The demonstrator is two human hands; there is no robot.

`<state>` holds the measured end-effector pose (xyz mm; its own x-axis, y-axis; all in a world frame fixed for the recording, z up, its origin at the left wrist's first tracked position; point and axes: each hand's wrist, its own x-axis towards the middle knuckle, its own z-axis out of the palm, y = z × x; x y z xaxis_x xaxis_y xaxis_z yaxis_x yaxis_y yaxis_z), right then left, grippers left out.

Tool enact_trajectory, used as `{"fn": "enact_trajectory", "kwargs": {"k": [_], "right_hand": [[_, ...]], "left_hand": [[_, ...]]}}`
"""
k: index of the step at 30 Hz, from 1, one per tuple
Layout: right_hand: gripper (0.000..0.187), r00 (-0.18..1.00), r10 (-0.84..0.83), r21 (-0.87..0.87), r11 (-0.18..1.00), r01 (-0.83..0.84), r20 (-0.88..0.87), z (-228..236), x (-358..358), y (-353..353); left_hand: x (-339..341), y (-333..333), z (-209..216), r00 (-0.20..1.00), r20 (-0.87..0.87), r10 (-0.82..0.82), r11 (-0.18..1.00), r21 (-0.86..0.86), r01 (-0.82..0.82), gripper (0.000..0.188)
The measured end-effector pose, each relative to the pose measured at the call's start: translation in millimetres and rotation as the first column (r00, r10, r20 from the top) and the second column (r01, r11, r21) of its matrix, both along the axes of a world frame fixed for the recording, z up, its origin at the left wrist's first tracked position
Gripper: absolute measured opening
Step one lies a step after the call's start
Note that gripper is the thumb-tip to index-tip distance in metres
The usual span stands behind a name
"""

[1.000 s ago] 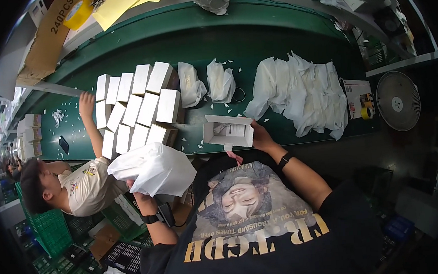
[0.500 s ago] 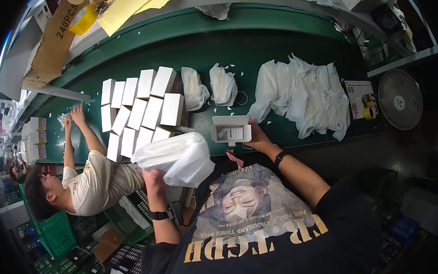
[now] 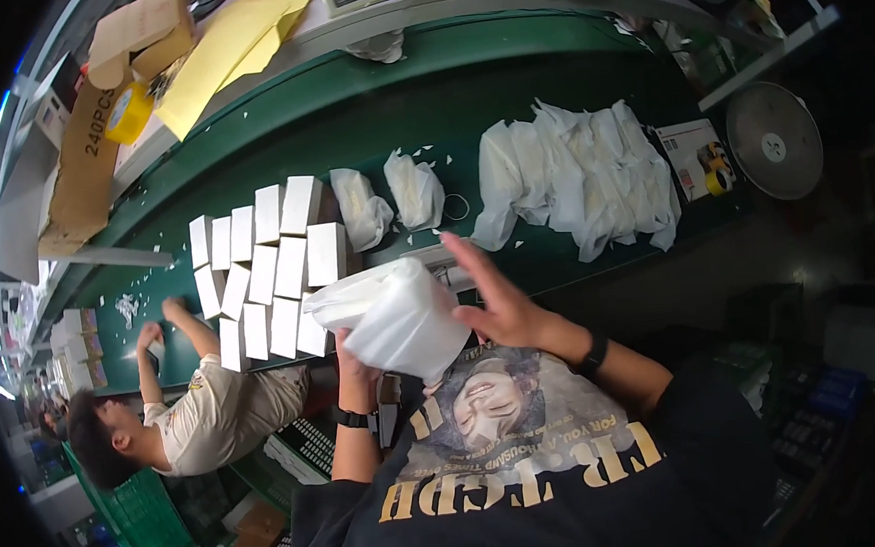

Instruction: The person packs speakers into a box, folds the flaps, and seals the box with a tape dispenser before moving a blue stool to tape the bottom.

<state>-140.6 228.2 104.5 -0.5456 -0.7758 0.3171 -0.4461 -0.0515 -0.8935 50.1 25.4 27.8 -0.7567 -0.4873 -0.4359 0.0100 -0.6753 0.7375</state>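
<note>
A white foam bag [image 3: 395, 321] is held over the near edge of the green belt [image 3: 566, 75], in front of my chest. My left hand [image 3: 355, 359] grips it from below, fingers closed on its lower side. My right hand [image 3: 494, 300] lies flat against the bag's right end with fingers spread and pointing up. A small white box that stood on the belt is now hidden behind the bag. Rows of white boxes [image 3: 272, 269] stand just left of the bag.
Two stuffed white bags [image 3: 393, 198] and a pile of flat white bags [image 3: 582, 179] lie on the belt. A co-worker [image 3: 191, 419] at the left reaches onto the belt. Cardboard [image 3: 98, 134], yellow tape and yellow sheets sit beyond. A fan [image 3: 775, 140] stands right.
My left hand has carried the bag rightward over the small box. My right hand left the box and now rests on the bag. The co-worker's arms dropped lower on the belt.
</note>
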Motion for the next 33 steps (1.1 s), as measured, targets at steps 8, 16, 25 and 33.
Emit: {"fn": "enact_trajectory", "kwargs": {"k": [8, 16, 25, 33], "right_hand": [[0.055, 0.542, 0.099, -0.15, 0.987, 0.051, 0.835, -67.3, 1.8, -10.2], [0.045, -0.086, 0.065, -0.059, 0.996, 0.07, 0.994, -72.0, -2.0, -6.2], [0.045, -0.203, 0.042, -0.014, 0.991, 0.135, 0.978, -91.5, -2.0, -7.6], [0.042, -0.166, -0.13, 0.129, 0.991, -0.015, 0.977, -87.2, -2.4, 12.0]], "left_hand": [[-70.0, 19.8, 44.2, 0.987, 0.159, -0.004, 0.69, -0.715, 0.118, 0.067], [-95.4, 21.1, 77.1, 0.957, 0.289, -0.025, 0.009, -0.957, 0.289, 0.061], [-109.5, 29.1, 69.2, 0.91, 0.389, -0.144, -0.253, -0.904, 0.346, 0.06], [-116.8, 17.8, 68.4, 0.813, 0.531, -0.24, -0.347, -0.829, 0.439, 0.065]]}}
